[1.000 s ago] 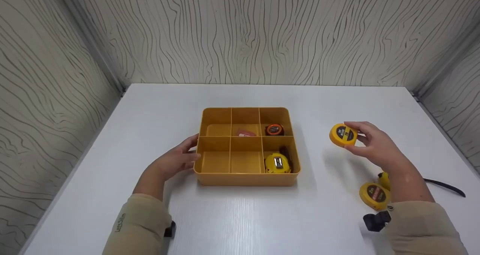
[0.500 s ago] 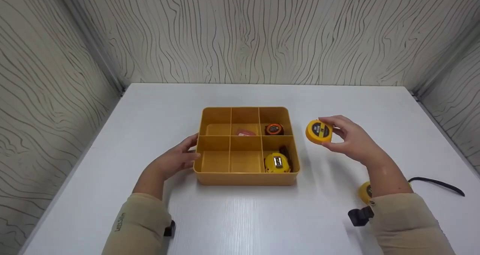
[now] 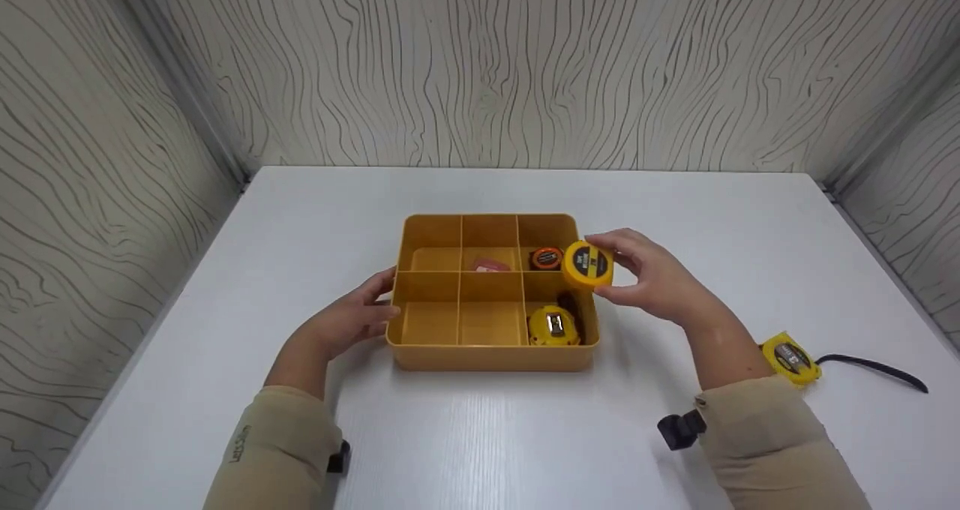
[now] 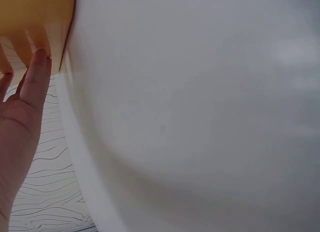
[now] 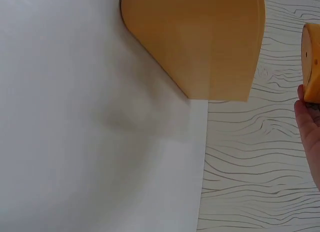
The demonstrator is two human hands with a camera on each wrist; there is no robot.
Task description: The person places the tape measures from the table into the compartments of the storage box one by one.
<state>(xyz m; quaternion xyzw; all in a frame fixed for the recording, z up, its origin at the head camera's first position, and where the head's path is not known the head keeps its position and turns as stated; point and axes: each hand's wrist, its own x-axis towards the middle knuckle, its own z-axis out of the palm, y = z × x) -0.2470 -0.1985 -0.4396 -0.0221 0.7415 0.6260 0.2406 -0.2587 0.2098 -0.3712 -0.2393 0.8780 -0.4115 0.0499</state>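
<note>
Right hand (image 3: 654,279) just brought its pinched tape measure (image 3: 588,265) to the box (image 3: 491,358), 3 o'clock — compartments (image 3: 491,324) reachable; left hand (image 3: 349,316) touches 9, fingers relaxed.

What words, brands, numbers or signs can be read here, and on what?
"Lets...", ending too blurred: left sleeve.
Held tape measure: label too small to read surely.
Tape measure on the table: print too small.
Orange-and-black tape measure in the tray: too small.
Yellow tape measure in the tray: nothing legible.
Red item in the tray: any print too blurred.
</note>
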